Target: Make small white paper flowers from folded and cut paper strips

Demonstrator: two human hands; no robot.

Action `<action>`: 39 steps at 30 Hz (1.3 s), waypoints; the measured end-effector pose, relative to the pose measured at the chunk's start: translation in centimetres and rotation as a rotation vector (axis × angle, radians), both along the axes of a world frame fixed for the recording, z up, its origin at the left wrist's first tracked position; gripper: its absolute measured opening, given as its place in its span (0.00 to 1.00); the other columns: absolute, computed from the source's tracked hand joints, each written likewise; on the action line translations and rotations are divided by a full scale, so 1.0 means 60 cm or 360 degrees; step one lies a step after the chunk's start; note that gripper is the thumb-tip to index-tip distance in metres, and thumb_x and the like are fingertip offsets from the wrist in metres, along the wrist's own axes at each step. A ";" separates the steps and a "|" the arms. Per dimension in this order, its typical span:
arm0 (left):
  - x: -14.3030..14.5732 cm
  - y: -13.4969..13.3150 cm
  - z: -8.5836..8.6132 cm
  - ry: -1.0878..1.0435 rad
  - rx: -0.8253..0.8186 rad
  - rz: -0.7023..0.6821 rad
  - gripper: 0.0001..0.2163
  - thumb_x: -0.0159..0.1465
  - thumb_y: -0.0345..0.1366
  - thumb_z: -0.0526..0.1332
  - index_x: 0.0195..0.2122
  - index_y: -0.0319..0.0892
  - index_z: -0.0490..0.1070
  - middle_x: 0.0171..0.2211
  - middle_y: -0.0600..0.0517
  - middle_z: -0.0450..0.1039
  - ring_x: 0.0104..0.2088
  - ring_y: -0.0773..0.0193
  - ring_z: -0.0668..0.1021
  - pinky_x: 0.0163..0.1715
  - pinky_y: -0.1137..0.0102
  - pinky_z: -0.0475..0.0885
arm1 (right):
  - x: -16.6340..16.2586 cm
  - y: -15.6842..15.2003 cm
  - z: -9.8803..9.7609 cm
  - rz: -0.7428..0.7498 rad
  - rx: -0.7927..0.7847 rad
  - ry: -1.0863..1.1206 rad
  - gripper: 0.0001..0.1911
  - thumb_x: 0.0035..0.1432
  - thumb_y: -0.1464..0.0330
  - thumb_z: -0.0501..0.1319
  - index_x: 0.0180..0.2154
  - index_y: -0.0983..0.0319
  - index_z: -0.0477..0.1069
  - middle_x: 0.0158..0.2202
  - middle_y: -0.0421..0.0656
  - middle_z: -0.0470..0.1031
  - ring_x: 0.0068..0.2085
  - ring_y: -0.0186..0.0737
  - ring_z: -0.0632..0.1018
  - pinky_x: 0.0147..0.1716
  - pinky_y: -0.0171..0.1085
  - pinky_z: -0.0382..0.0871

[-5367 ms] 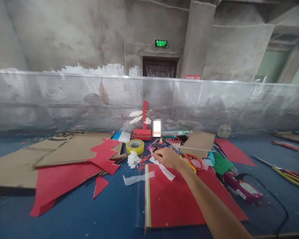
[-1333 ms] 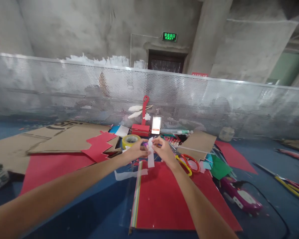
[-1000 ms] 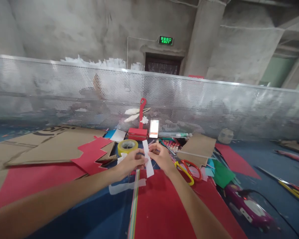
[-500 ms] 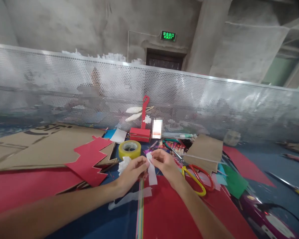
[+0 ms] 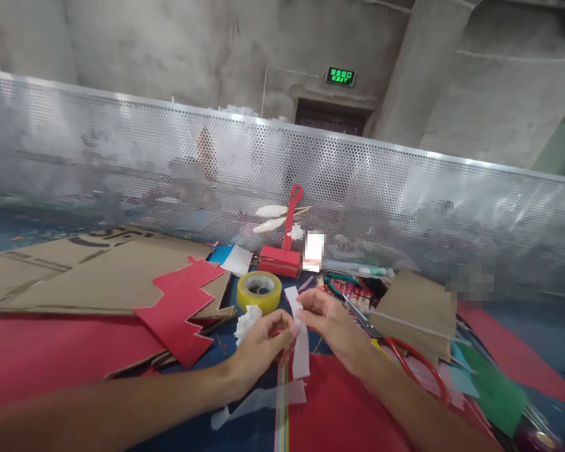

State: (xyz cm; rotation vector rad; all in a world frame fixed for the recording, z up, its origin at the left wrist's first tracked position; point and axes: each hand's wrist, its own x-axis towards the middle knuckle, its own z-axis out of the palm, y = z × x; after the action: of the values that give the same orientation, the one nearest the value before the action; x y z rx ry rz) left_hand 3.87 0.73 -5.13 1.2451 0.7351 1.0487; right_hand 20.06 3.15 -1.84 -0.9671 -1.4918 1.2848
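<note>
Both of my hands meet over the blue table and pinch a narrow white paper strip [image 5: 301, 348] that hangs upright between them. My left hand [image 5: 262, 347] grips it from the left with thumb and fingers closed. My right hand [image 5: 332, 323] holds its upper part from the right, fingers closed. Below the strip lies a stack of coloured paper with a red sheet [image 5: 343, 408] on top. A crumpled white paper bit [image 5: 246, 319] sits just left of my left hand.
A yellow tape roll [image 5: 259, 290] stands behind my hands, with a red stand [image 5: 282, 254] further back. Red-handled scissors [image 5: 405, 358] lie to the right beside cardboard [image 5: 419, 307]. Cardboard sheets [image 5: 103, 276] and red paper [image 5: 51, 358] cover the left. A perforated metal screen [image 5: 405, 207] closes the far side.
Earlier only my right hand reached to the strip on the red sheet. Both hands now hold it lifted; over the last second they stay together while the view shifts nearer and left.
</note>
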 end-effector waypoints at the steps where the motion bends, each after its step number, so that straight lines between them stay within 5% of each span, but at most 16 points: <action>1: 0.000 0.002 -0.002 -0.0006 -0.0002 0.0006 0.18 0.60 0.50 0.64 0.30 0.42 0.62 0.20 0.59 0.62 0.18 0.73 0.64 0.21 0.75 0.58 | -0.003 0.002 -0.004 -0.0007 -0.0010 0.0011 0.14 0.48 0.66 0.69 0.38 0.59 0.72 0.36 0.41 0.74 0.36 0.38 0.73 0.34 0.35 0.68; 12: 0.002 0.006 0.000 -0.0122 -0.0162 0.0064 0.15 0.63 0.47 0.61 0.30 0.42 0.61 0.19 0.59 0.61 0.18 0.72 0.64 0.19 0.76 0.57 | -0.038 0.010 -0.054 -0.0087 -0.0073 0.0423 0.12 0.51 0.64 0.68 0.36 0.60 0.69 0.30 0.38 0.71 0.31 0.34 0.71 0.31 0.34 0.64; 23: 0.000 0.004 0.003 -0.0198 -0.0097 0.0054 0.12 0.65 0.44 0.61 0.32 0.41 0.64 0.27 0.57 0.66 0.19 0.74 0.65 0.20 0.76 0.60 | -0.016 0.003 -0.056 -0.0111 -0.0016 0.0341 0.12 0.53 0.63 0.68 0.36 0.61 0.70 0.33 0.40 0.71 0.31 0.34 0.70 0.31 0.34 0.64; 39: 0.003 0.003 0.003 0.0020 -0.0093 0.0114 0.11 0.64 0.43 0.60 0.32 0.42 0.61 0.18 0.60 0.62 0.16 0.72 0.63 0.18 0.76 0.59 | -0.015 -0.007 -0.044 -0.0160 0.0160 0.0152 0.10 0.54 0.63 0.66 0.33 0.61 0.69 0.32 0.39 0.71 0.31 0.34 0.68 0.32 0.33 0.61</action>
State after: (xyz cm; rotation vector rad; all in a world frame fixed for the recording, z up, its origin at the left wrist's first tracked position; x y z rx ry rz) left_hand 4.05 0.88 -4.92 1.1835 0.8200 1.0711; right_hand 19.13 2.73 -4.45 -0.8917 -1.4030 1.1571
